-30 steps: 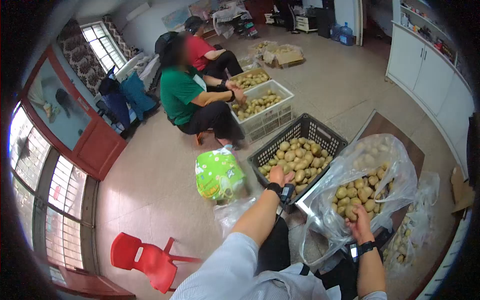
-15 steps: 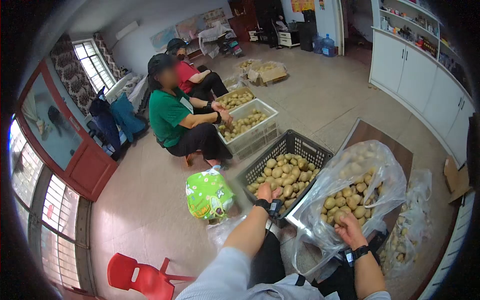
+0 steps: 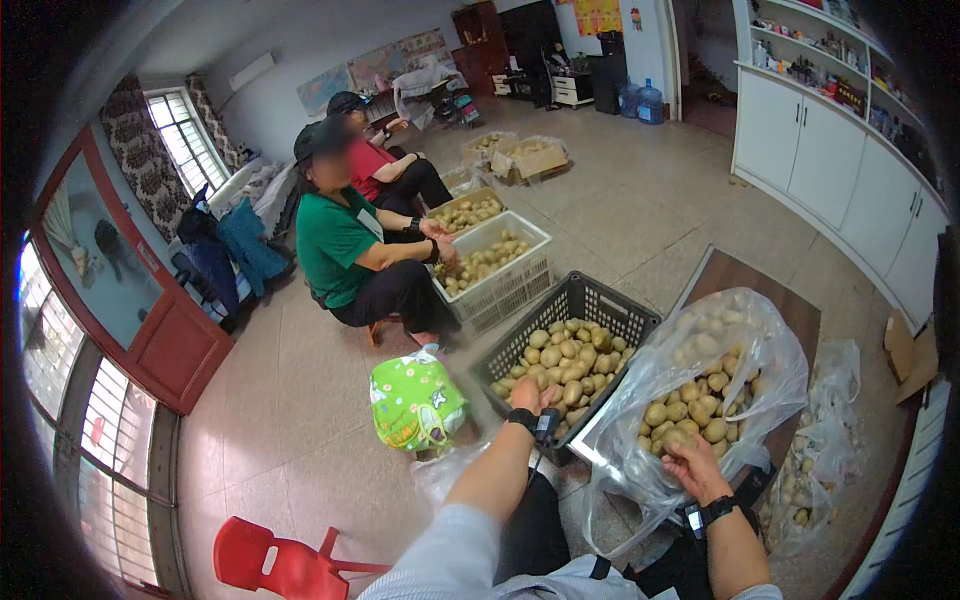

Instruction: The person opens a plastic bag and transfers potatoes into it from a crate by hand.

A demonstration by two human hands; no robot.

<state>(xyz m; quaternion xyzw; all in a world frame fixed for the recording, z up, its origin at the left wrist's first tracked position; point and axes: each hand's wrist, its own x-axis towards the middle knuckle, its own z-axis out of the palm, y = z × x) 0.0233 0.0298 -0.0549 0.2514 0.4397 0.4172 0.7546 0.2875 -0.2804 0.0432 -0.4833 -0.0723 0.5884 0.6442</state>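
Potatoes [image 3: 570, 360] fill much of a black plastic crate [image 3: 625, 300] in front of me. My left hand [image 3: 537, 394] reaches over the crate's near side, its fingers apart beside the potatoes; I see nothing held in it. To the right, a clear plastic bag [image 3: 770, 400] stands with its mouth spread, full of more potatoes. My right hand [image 3: 697, 468] is at the near edge of this bag, closed round one potato [image 3: 679, 441]. Its fingertips are partly hidden behind the potato.
Two people sit ahead on the left, by a white crate [image 3: 515, 290] of potatoes. A green patterned bundle [image 3: 415, 398] lies left of my crate. Near my left side stands a red chair [image 3: 270, 560]. Another plastic bag [image 3: 825, 450] lies at right, below white cabinets [image 3: 810, 140].
The view has tilted slightly. My right hand keeps its potato at the bag and has moved a little left. My left hand has shifted slightly down over the crate, fingers opened more.
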